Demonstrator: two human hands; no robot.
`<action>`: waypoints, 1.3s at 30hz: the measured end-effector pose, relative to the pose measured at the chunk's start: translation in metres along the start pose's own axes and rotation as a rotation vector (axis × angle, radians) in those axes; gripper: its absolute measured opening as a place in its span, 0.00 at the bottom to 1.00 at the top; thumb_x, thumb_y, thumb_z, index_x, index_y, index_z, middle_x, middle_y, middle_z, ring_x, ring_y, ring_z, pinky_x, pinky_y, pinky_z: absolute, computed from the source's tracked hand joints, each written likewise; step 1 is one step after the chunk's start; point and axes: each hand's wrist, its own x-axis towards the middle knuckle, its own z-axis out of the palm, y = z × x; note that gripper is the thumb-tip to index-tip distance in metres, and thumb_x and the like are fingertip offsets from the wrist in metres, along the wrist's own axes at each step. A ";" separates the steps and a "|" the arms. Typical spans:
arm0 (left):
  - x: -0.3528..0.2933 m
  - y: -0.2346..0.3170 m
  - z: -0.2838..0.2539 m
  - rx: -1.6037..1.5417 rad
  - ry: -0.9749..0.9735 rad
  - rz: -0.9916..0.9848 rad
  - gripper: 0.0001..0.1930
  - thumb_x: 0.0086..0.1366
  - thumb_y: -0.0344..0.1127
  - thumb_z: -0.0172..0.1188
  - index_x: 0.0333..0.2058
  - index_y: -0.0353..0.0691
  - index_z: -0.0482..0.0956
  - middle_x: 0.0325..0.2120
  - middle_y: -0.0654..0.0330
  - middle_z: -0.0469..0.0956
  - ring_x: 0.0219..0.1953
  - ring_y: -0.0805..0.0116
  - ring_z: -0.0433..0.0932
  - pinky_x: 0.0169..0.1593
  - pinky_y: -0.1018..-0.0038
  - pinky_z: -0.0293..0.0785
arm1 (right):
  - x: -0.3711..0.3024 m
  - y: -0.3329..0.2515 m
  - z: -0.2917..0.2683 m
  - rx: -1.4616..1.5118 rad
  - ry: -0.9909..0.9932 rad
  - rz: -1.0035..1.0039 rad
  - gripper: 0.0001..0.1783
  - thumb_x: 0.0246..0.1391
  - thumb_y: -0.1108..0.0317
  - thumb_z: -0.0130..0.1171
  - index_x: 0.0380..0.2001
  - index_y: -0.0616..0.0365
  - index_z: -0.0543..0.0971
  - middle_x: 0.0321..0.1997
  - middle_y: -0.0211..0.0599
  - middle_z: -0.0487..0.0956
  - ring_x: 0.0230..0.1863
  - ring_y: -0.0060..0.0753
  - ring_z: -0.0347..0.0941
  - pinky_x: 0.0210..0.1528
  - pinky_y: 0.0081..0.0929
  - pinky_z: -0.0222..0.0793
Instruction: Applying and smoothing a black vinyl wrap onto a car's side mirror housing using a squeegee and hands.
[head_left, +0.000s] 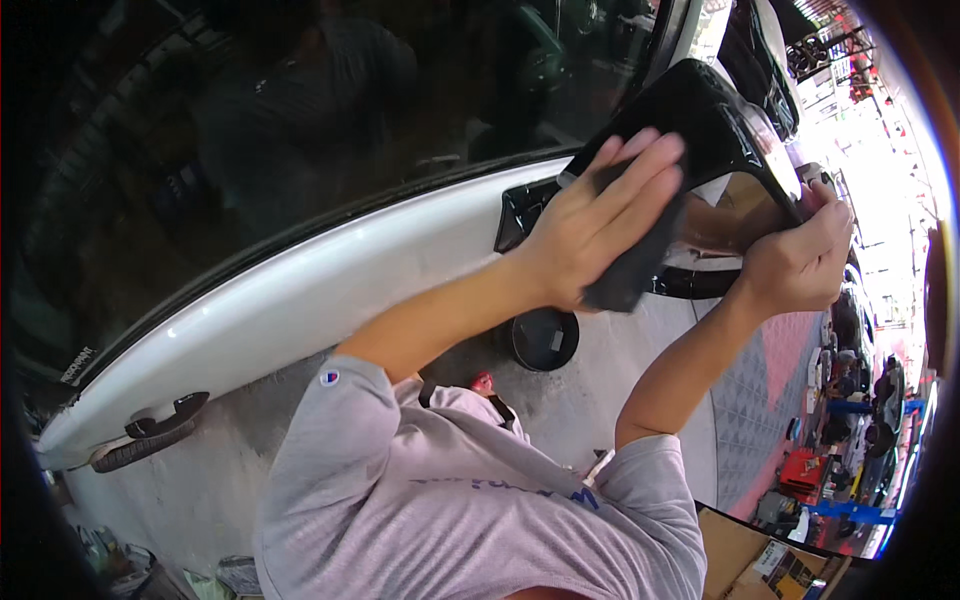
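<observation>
My left hand [600, 220] lies with its fingers extended over a dark grey cloth [638, 272], pressing it against the glossy black side mirror housing [680, 110]. The fingers are slightly blurred, and part of the cloth hangs below the palm. My right hand [800, 255] grips the outer edge of the same side mirror, with its fingertips partly hidden behind the rim. Between the two hands shows the mirror glass [745, 205]. A black mount [522, 212] joins the mirror to the white car door [330, 280].
The dark side window [330, 120] fills the upper left. A door handle [150, 432] sits at the lower left. Below the mirror, a round black bucket [543, 340] stands on the grey floor [640, 350]. A cardboard box [760, 560] and cluttered workshop shelves [860, 430] are at the right.
</observation>
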 end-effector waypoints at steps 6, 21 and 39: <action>-0.067 -0.004 0.006 0.010 -0.014 -0.070 0.40 0.61 0.44 0.57 0.68 0.27 0.61 0.71 0.34 0.58 0.73 0.34 0.58 0.74 0.43 0.47 | -0.003 0.006 0.011 -0.037 0.015 -0.090 0.26 0.71 0.56 0.46 0.32 0.63 0.86 0.28 0.38 0.85 0.29 0.32 0.81 0.34 0.29 0.74; 0.035 -0.001 0.003 0.062 0.058 0.098 0.45 0.59 0.49 0.61 0.68 0.25 0.60 0.70 0.34 0.59 0.70 0.33 0.62 0.72 0.45 0.53 | 0.004 0.005 -0.004 -0.021 0.020 -0.048 0.23 0.70 0.58 0.49 0.32 0.63 0.86 0.29 0.40 0.86 0.29 0.34 0.82 0.34 0.30 0.75; 0.037 -0.010 -0.003 0.085 0.035 0.124 0.36 0.63 0.37 0.56 0.68 0.27 0.63 0.70 0.34 0.60 0.71 0.35 0.62 0.75 0.48 0.46 | 0.000 0.003 0.002 0.021 0.048 -0.053 0.19 0.68 0.62 0.52 0.30 0.62 0.85 0.28 0.40 0.85 0.29 0.35 0.81 0.35 0.30 0.74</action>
